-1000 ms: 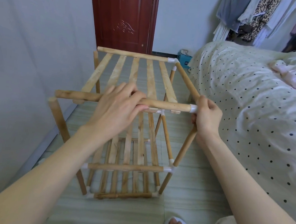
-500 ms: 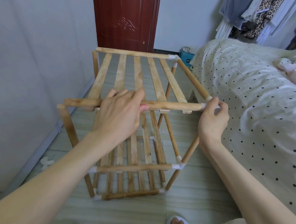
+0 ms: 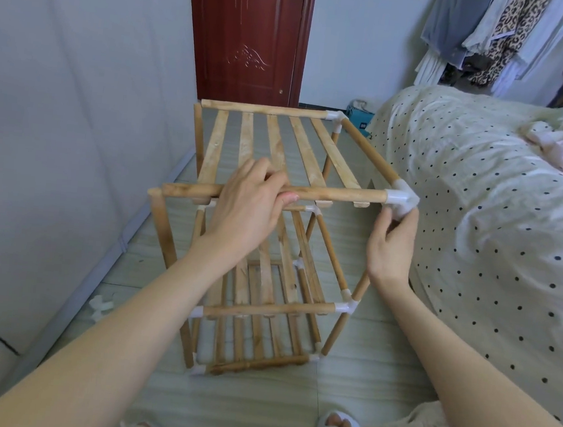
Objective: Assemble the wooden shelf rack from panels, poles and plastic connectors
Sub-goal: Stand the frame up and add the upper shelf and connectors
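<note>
Indoors, a person works on a wooden shelf rack (image 3: 270, 240) standing on the pale floor (image 3: 254, 413) between a grey wall on the left and a polka-dot bed (image 3: 477, 232) on the right. Their left hand (image 3: 246, 206) lies over the near top pole (image 3: 326, 194), fingers (image 3: 263, 173) curled round it and the thumb tucked beneath. Their right hand (image 3: 390, 248) reaches up to the white plastic connector (image 3: 401, 200) at the near right top corner, fingertips pinching its underside. A slatted top panel (image 3: 279, 151) stretches from the near pole to the far pole. At the near left, the upright pole (image 3: 162, 226) stands bare-ended just beside the near top pole's free end, with no connector on it. A loose white connector (image 3: 101, 306) lies on the floor by the left wall. A dark red door (image 3: 249, 34) closes the far end of the room, and clothes (image 3: 489, 40) hang at far right.
</note>
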### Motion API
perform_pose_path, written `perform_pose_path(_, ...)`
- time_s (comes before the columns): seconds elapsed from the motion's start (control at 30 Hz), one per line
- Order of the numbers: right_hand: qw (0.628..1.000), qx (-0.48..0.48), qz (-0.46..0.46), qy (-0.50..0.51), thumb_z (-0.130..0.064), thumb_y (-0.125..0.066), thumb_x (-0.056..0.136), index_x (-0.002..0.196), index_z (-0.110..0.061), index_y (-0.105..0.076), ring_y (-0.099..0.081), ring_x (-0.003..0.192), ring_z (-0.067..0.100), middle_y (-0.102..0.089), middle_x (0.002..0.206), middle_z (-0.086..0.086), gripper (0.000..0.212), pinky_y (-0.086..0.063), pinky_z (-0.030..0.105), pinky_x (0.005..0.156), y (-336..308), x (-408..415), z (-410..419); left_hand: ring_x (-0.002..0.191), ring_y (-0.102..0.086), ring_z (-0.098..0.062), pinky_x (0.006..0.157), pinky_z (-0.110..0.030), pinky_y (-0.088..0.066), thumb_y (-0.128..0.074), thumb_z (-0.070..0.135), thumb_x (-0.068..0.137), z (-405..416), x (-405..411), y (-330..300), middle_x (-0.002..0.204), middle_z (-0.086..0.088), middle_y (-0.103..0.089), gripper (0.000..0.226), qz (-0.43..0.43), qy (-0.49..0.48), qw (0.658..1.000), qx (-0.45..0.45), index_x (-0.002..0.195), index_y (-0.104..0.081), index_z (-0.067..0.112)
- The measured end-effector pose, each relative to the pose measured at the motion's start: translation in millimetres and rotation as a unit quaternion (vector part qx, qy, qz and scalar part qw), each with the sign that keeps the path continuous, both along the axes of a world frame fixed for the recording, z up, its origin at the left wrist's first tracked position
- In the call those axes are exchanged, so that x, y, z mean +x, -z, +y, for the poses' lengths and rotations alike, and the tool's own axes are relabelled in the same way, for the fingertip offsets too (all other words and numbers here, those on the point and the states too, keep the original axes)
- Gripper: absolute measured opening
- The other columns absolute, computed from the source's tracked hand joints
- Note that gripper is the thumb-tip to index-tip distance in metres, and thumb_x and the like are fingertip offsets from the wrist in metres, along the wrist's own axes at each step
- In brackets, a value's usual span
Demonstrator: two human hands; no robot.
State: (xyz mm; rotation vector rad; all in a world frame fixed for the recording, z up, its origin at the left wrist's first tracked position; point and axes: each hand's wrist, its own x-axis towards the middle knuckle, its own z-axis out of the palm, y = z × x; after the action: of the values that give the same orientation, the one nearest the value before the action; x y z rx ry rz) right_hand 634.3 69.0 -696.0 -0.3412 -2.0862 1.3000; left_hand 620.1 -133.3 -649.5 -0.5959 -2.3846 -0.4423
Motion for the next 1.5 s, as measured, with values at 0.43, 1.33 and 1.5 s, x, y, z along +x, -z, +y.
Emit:
perform_pose_path(0.43, 0.924, 0.066, -0.344, -0.156, -0.03, -0.039, 0.097, 0.143, -0.001, -0.027, -0.043, 0.128, 0.031, -0.029, 0.149, 0.016, 0.055, -0.037, 0.036, 0.104, 7.2, 15.4, -101.1, 0.131, -0.035, -0.019, 0.109, -0.032, -0.017, -0.039, 0.015, 0.099, -29.6, 11.3, -4.8, 0.145, 0.0, -0.038, 0.05, -0.057, 0.077, 0.987, -0.126, 0.147, -0.028, 0.019)
perform_pose_path(1.33, 0.587, 0.382, -0.486, -0.523, -0.032, -0.028, 0.102, 0.15, -0.018, -0.009, -0.02, 0.142, 0.028, -0.019, 0.155, 0.009, 0.054, -0.025, 0.037, 0.113, 294.0, -61.5, -366.8, 0.139, -0.024, -0.025, 0.111, -0.033, -0.024, -0.037, 0.009, 0.095, -333.6, 23.2, 345.8, 0.154, -0.008, -0.018, 0.057, -0.481, -0.246, 0.84, 0.052, 0.148, -0.019, 0.015)
perform_pose_path(1.5, 0.523, 0.431, -0.503, -0.536, -0.034, -0.028, 0.102, 0.151, -0.025, -0.004, 0.004, 0.145, 0.027, 0.009, 0.158, 0.002, 0.056, -0.014, 0.043, 0.117, 356.0, -53.3, -352.5, 0.143, -0.01, -0.023, 0.114, -0.031, -0.013, -0.037, 0.007, 0.094, -347.9, -19.2, 396.2, 0.158, -0.003, 0.0, 0.066, -0.496, -0.249, 0.831, -0.029, 0.151, -0.004, 0.017)
